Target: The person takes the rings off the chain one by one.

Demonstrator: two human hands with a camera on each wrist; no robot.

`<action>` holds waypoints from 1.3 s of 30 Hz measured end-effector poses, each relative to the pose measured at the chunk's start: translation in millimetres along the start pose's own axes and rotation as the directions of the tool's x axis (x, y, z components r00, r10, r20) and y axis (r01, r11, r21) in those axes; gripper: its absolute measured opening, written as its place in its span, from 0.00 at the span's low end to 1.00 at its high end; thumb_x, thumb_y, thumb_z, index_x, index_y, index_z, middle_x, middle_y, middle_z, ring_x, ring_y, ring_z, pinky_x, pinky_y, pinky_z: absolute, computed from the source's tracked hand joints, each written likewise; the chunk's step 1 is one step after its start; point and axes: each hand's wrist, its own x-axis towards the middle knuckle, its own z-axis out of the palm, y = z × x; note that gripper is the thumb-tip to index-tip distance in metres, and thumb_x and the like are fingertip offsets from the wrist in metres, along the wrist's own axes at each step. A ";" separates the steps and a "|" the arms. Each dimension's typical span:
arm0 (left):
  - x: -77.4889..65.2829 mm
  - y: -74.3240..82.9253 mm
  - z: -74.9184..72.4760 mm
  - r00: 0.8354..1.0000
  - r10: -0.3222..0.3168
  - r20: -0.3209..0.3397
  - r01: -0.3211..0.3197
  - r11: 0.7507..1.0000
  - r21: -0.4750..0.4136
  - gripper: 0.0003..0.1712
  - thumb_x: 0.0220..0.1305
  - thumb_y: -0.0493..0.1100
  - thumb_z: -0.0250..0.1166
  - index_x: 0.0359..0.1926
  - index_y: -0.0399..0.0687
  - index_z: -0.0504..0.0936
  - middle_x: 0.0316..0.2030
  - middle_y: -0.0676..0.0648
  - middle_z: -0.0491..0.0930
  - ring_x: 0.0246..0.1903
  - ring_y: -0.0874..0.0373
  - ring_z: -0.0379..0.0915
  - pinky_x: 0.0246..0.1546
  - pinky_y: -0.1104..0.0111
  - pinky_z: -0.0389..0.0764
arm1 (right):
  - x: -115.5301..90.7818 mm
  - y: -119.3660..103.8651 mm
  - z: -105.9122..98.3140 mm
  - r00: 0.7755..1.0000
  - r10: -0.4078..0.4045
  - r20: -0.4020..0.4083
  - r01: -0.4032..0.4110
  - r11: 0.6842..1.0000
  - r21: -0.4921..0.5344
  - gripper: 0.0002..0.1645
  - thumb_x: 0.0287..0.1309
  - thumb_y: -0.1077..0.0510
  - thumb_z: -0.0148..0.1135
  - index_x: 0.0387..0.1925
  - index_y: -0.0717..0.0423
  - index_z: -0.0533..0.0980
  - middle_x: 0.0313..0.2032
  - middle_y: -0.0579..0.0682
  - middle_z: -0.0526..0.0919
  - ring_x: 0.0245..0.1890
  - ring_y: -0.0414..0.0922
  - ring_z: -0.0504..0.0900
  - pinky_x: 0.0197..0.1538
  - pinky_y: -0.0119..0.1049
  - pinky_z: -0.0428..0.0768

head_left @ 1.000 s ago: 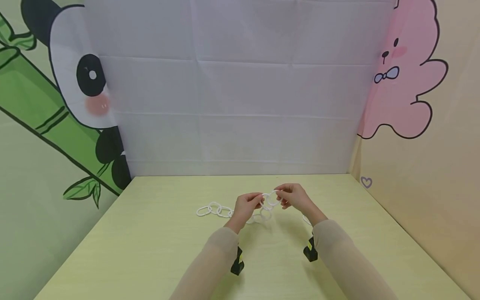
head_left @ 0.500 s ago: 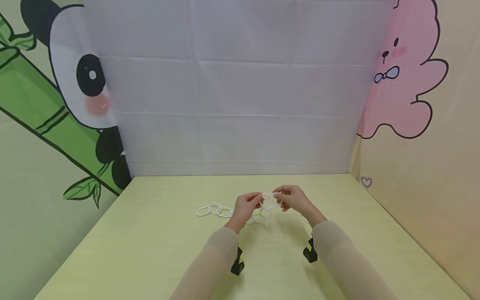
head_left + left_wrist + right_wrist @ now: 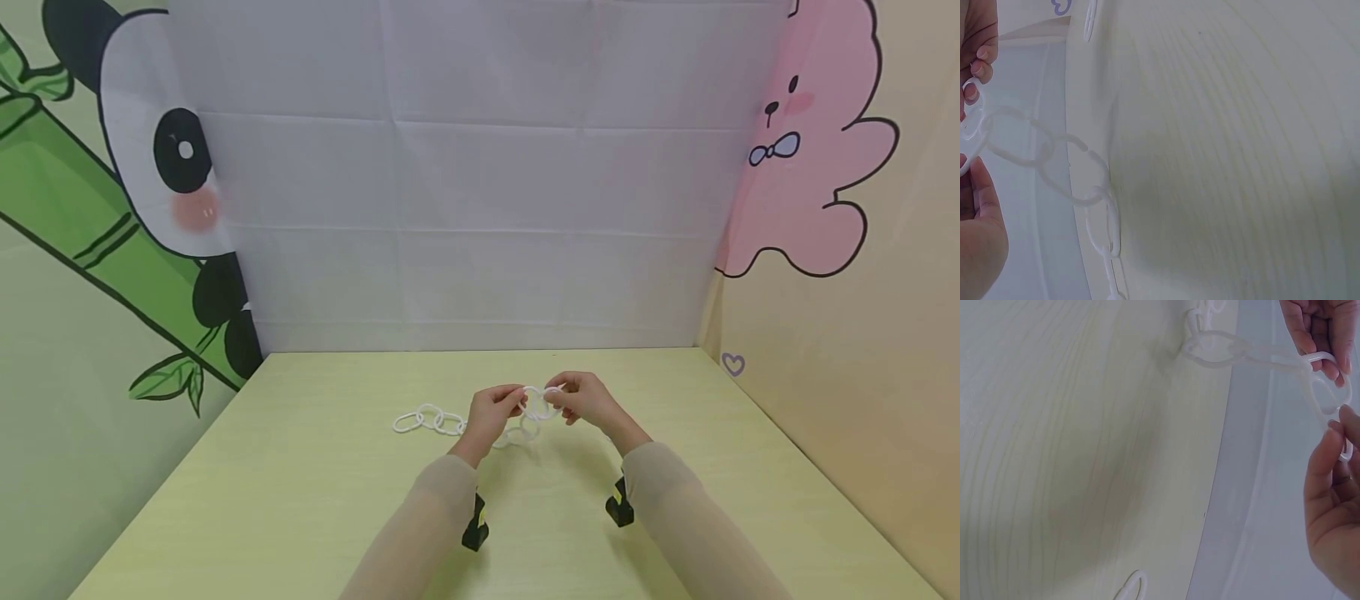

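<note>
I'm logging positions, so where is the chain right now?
In the head view, the chain lies partly on the table, left of the left hand, then passes behind it and rises between it and the right hand.

White sheet (image 3: pixel 480 179) behind pale table (image 3: pixel 285 500)

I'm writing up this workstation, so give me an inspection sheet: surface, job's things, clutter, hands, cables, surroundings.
Surface: pale yellow table with wood-like grain.
Job's things: white chain, partly lying on the table, partly lifted; another white link lies on the table, cut off by the right wrist view's edge.
Clutter: nothing seen.
Hands: left hand pinches the lifted chain; right hand pinches a held link overlapping it. Whether these are joined, I can't tell.
Cables: nothing seen.
Surroundings: creased white backdrop behind; panda picture on the left, pink bear picture on the right.
</note>
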 end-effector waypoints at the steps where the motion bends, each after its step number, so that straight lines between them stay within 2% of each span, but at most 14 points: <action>1: 0.0 -0.1 0.0 1.000 0.000 -0.001 0.000 1.000 -0.003 0.15 0.65 0.34 0.57 0.46 0.23 0.76 0.38 0.33 0.79 0.39 0.48 0.77 0.44 0.62 0.77 | 0.3 0.3 0.2 1.000 -0.005 0.004 0.005 1.000 -0.007 0.12 0.57 0.60 0.62 0.40 0.65 0.77 0.24 0.55 0.76 0.17 0.42 0.71 0.21 0.33 0.77; 8: 0.5 -1.8 0.4 1.000 0.005 -0.011 -0.005 1.000 -0.013 0.14 0.64 0.33 0.57 0.45 0.22 0.77 0.37 0.33 0.79 0.35 0.54 0.77 0.45 0.58 0.76 | 2.4 2.3 1.6 1.000 -0.023 0.018 0.023 0.999 -0.033 0.09 0.55 0.62 0.64 0.38 0.63 0.77 0.25 0.65 0.76 0.16 0.41 0.70 0.20 0.32 0.75; 16: 1.2 -2.1 1.0 1.000 0.005 -0.005 -0.005 1.000 -0.003 0.14 0.64 0.33 0.57 0.45 0.22 0.76 0.37 0.33 0.79 0.35 0.55 0.77 0.46 0.58 0.76 | 2.6 2.6 1.4 0.999 -0.037 0.008 0.037 0.999 -0.040 0.08 0.55 0.62 0.64 0.37 0.62 0.77 0.20 0.52 0.74 0.16 0.41 0.69 0.19 0.32 0.74; 24: 0.2 0.3 2.0 1.000 -0.008 -0.001 0.008 1.000 -0.011 0.14 0.64 0.33 0.57 0.46 0.23 0.77 0.37 0.34 0.80 0.36 0.52 0.78 0.47 0.55 0.74 | 3.1 4.2 1.0 0.999 -0.038 -0.005 0.038 0.998 -0.053 0.07 0.55 0.62 0.64 0.36 0.61 0.78 0.21 0.56 0.74 0.15 0.42 0.68 0.20 0.33 0.75; 33: 0.8 -0.8 2.6 1.000 -0.007 -0.005 0.007 1.000 -0.012 0.14 0.64 0.33 0.57 0.45 0.22 0.77 0.37 0.34 0.79 0.36 0.51 0.77 0.48 0.54 0.74 | 1.9 3.5 1.9 0.999 -0.042 -0.017 0.041 0.998 -0.054 0.08 0.55 0.61 0.64 0.36 0.61 0.78 0.18 0.50 0.72 0.15 0.42 0.68 0.19 0.33 0.74; 39: 2.1 -2.9 2.5 1.000 -0.009 -0.010 0.009 1.000 -0.005 0.15 0.64 0.34 0.58 0.45 0.23 0.77 0.36 0.35 0.80 0.36 0.51 0.78 0.47 0.56 0.75 | 1.6 4.3 3.0 0.998 -0.055 -0.020 0.054 0.997 -0.056 0.07 0.56 0.62 0.63 0.36 0.62 0.78 0.19 0.51 0.72 0.15 0.42 0.67 0.19 0.33 0.73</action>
